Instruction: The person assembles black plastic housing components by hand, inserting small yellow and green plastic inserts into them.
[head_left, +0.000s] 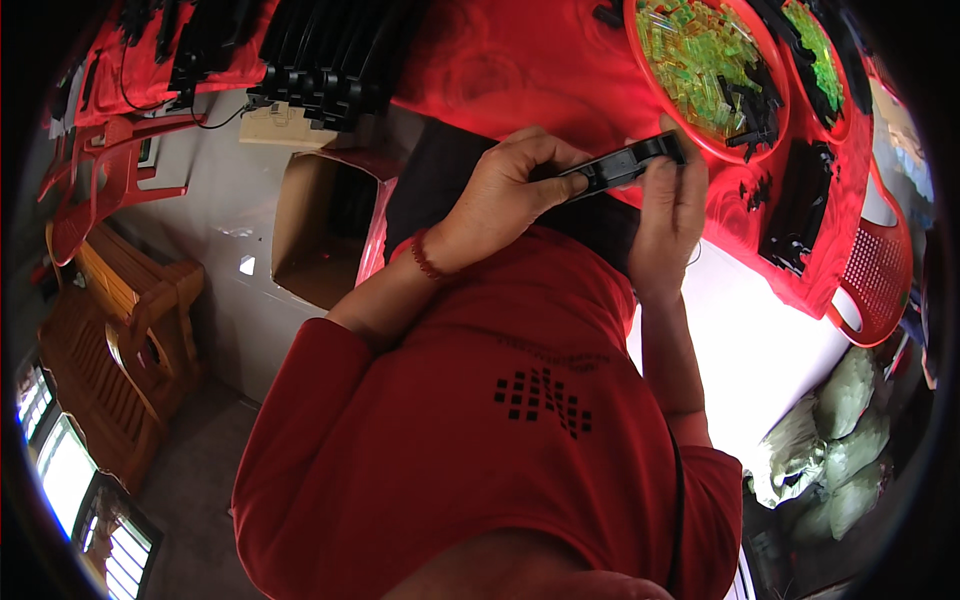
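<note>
The left hand [508, 188] is nearly closed, its thumb pressed on top and its fingers curled around 1 end of a black plastic part [625, 167]. The right hand [670, 215] grips the other end between thumb and fingers. So 2 hands grasp 1 part, held up at the near edge of the red-covered counter [520, 65], just beside a red tub [700, 146] of yellow-green and black pieces. Loose black pieces [797, 200] lie toward the counter's near right corner. The red shirt [440, 430] bears black squares and small dark lettering, blurred by folds.
</note>
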